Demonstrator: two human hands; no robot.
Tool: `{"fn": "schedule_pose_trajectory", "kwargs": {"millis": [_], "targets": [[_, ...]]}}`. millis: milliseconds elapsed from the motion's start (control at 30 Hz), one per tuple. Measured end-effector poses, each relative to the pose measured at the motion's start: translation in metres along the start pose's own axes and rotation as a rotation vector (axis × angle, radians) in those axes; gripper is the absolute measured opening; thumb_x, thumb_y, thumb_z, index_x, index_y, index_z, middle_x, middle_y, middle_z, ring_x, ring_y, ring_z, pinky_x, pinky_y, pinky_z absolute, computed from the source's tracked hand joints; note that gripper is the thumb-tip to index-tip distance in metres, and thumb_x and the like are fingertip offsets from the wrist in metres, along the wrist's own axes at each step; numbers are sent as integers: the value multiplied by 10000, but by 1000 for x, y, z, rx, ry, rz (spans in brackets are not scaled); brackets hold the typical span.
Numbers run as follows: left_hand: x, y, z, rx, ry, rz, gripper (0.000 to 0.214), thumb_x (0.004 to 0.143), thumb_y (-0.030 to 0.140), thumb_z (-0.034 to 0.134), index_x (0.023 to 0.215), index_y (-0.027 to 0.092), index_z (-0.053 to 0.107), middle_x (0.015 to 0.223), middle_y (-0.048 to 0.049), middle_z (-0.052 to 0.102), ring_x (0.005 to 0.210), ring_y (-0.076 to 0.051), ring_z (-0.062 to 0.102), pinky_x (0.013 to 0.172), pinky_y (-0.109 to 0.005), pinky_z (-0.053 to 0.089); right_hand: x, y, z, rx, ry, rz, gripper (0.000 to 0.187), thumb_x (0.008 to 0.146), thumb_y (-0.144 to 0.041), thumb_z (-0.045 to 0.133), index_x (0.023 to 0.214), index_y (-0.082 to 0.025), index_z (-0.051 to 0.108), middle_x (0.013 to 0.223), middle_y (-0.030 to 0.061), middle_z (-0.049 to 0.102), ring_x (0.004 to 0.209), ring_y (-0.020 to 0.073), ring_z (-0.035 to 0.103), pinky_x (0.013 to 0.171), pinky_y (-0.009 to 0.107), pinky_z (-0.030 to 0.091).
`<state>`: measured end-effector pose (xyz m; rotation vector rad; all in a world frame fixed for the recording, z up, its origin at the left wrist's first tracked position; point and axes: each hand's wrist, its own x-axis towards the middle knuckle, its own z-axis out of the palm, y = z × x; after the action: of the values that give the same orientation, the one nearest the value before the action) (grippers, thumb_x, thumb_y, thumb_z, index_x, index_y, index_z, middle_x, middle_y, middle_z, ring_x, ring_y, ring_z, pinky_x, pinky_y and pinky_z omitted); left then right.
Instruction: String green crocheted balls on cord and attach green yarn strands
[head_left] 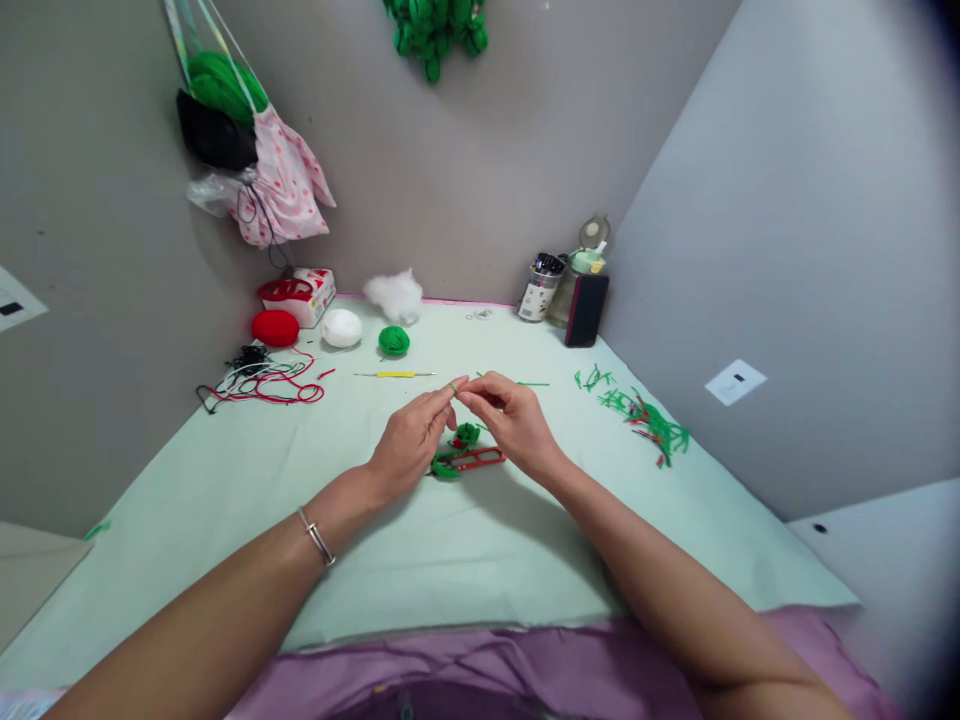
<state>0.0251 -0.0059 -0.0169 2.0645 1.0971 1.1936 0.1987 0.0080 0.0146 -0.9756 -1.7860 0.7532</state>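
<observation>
My left hand (414,438) and my right hand (514,420) meet above the middle of the pale green table (225,500), fingertips pinched together on something too small to make out, perhaps a thread. Just below the hands lie a small green crocheted piece (465,436) and red thread snips (478,459). A yellow-handled crochet hook (395,374) lies a little beyond the hands.
At the back left sit a red yarn ball (275,327), a white one (341,327), a green one (394,341), white stuffing (395,293) and tangled red cord (266,385). Green yarn clippings (645,415) lie right. A cup (541,287), bottle and phone (586,310) stand back right.
</observation>
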Motion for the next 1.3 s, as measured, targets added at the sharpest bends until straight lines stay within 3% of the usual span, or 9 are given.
{"fn": "schedule_pose_trajectory", "kwargs": {"millis": [167, 367, 1067, 1200, 1300], "targets": [[0, -3, -1, 22, 5, 21, 434, 1018, 252, 354, 1391, 196, 569, 838, -23, 601, 843, -171, 578, 870, -303, 457, 0, -1, -1, 104, -46, 104, 172, 857, -326, 626, 877, -175, 704, 716, 6, 593, 630, 125, 484, 596, 267, 397], [0, -2, -1, 56, 9, 26, 468, 1000, 215, 358, 1431, 194, 541, 842, -32, 616, 854, -173, 589, 882, -309, 470, 0, -1, 0, 116, -67, 165, 195, 826, -359, 663, 828, -165, 678, 566, -56, 433, 538, 98, 355, 519, 253, 293], [-1, -4, 2, 185, 18, 95, 443, 1007, 196, 372, 1418, 172, 537, 850, -44, 665, 839, -179, 614, 841, -324, 512, 0, -5, 3, 56, -77, 180, 192, 806, -357, 605, 728, -183, 589, 537, -60, 428, 515, 97, 350, 503, 247, 273], [-1, -6, 5, 231, 16, 82, 438, 1015, 211, 362, 1420, 164, 524, 931, -67, 699, 900, -199, 637, 878, -356, 518, 3, 2, 4, 66, -92, 196, 189, 792, -354, 609, 722, -179, 607, 547, -48, 472, 521, 100, 369, 512, 252, 281], [-2, -10, 8, 237, 10, 66, 426, 1020, 232, 367, 1414, 187, 523, 1135, -95, 706, 1051, -216, 642, 954, -374, 510, 5, 8, 5, 81, -90, 233, 209, 776, -376, 626, 716, -176, 614, 550, -43, 481, 532, 105, 385, 521, 255, 290]]}}
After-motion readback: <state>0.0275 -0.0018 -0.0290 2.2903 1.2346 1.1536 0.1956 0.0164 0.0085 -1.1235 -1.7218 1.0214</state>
